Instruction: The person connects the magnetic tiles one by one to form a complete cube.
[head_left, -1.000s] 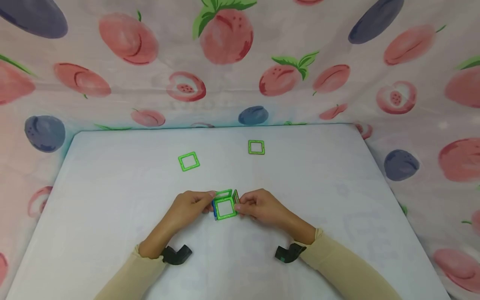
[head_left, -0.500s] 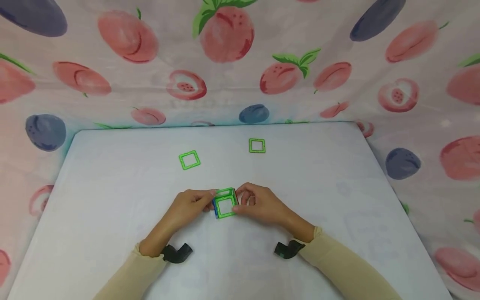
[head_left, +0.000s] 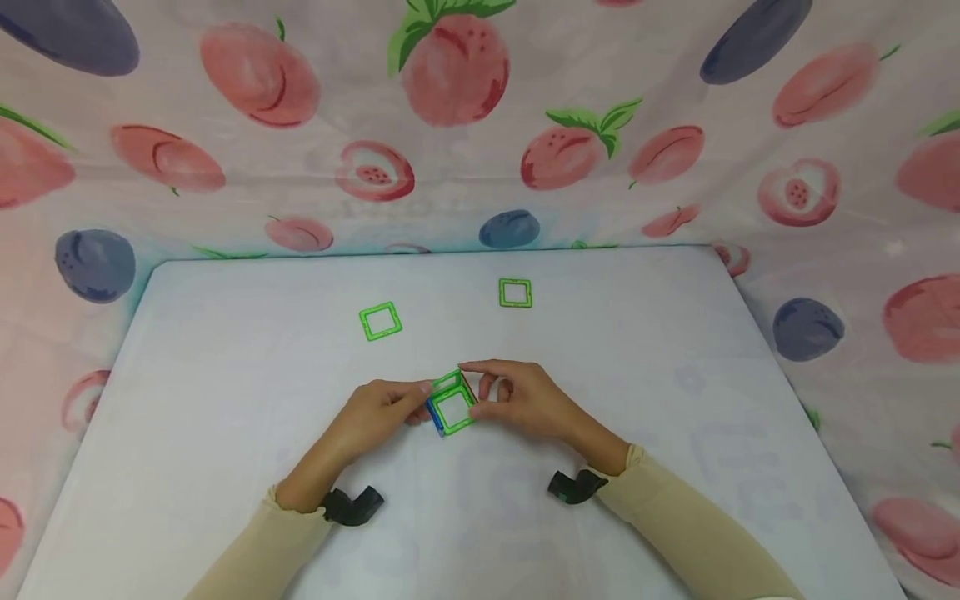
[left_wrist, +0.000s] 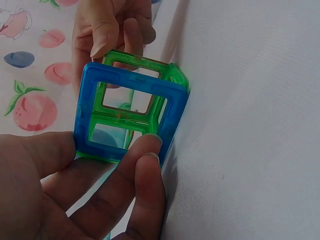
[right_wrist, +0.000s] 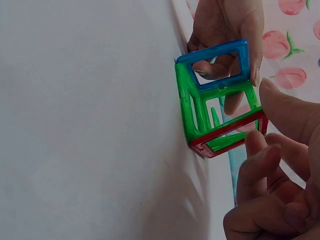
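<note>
The tile box [head_left: 448, 391] is seven o'clock from the farther loose green square [head_left: 516, 305], left fingers [left_wrist: 150, 185] pinching its blue panel [left_wrist: 135, 78], right fingers [right_wrist: 261, 162] holding its red panel [right_wrist: 227, 128]. Uneven squeezing could shear the seams and fold the box.

Setting unclear: white tbl. [head_left: 637, 342] w/ cloth backdrop [head_left: 450, 187] (fruit-print)

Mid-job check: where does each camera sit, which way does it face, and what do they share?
Head: worn on the head, facing forward and down at the table; left hand, right hand and sleeves show.
Left wrist: on that wrist, facing the blue frame; left hand near, right hand beyond.
Right wrist: on that wrist, facing the red frame; right hand near, left hand beyond.
Shared: both wrist views show the joined frames and both hands, from opposite sides.
</note>
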